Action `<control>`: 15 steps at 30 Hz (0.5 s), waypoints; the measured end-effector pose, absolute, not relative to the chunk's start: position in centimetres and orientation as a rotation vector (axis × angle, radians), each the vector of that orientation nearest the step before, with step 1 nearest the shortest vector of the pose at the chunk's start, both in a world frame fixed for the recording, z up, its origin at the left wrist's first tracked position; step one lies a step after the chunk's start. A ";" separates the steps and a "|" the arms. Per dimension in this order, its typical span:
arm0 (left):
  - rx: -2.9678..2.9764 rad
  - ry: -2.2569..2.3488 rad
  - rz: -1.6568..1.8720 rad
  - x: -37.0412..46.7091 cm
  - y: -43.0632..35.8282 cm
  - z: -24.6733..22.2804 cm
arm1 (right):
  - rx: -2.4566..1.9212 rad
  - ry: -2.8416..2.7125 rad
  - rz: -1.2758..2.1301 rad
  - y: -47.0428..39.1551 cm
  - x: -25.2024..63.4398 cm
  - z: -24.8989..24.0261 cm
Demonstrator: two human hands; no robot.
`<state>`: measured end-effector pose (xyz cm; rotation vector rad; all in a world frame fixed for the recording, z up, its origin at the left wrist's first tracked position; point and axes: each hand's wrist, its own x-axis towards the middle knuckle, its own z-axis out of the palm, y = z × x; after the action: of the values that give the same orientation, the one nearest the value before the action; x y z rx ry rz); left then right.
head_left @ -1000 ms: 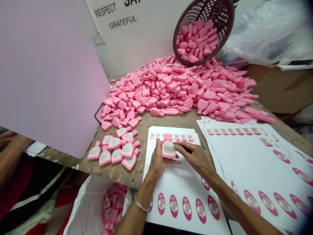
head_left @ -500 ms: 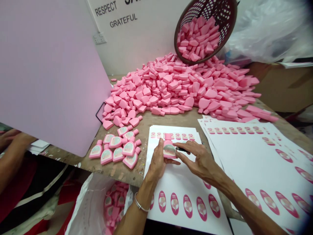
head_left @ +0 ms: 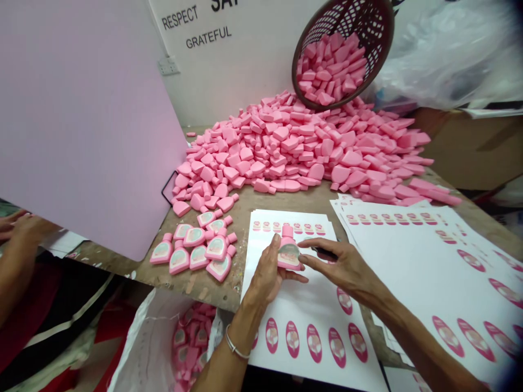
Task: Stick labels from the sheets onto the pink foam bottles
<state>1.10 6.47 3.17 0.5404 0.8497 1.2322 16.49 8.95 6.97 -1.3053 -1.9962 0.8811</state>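
My left hand (head_left: 270, 270) is closed round a small pink bottle (head_left: 287, 232), held upright with its cap at the top. On the bottle's front is a pale green and cream label (head_left: 288, 253). My right hand (head_left: 333, 264) has its thumb and forefinger at the label's right edge. A slim dark tool (head_left: 324, 253) lies within the right hand, partly hidden by the fingers; its kind does not show. Both hands are above a white label sheet (head_left: 302, 305) printed with small labels and pink ovals. Several labelled pink bottles (head_left: 195, 237) lie to the left.
Behind is a large heap of pink bottles (head_left: 281, 141), with a tilted brown basket (head_left: 294, 71) spilling more. Further label sheets (head_left: 392, 261) lie right. A pink panel (head_left: 93, 136) stands left, with another person's arm (head_left: 24, 245) beyond. Below hangs a white sack (head_left: 139, 337) of bottles.
My left hand and the bottle have shifted slightly to the right, tilting a little. My right hand has moved right too, and its fingertips now sit at the label's upper right edge.
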 end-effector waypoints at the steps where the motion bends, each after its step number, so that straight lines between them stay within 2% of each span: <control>1: 0.541 0.842 1.231 1.2 6.5 3.2 | -1.290 -1.970 0.966 9.0 16.3 6.9; 5: 0.537 0.787 1.215 1.3 6.5 3.2 | -1.255 -1.833 1.141 9.1 15.5 6.2; 12: 0.431 0.788 1.158 0.6 6.3 3.9 | -1.118 -1.277 1.710 9.1 14.9 5.1; 15: 0.364 0.778 1.137 0.6 6.2 4.2 | -1.125 -1.280 1.665 8.9 15.1 4.9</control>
<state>0.63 6.15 4.16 0.3643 0.7780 1.1373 15.06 8.93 4.95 -1.1255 -1.2802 1.6649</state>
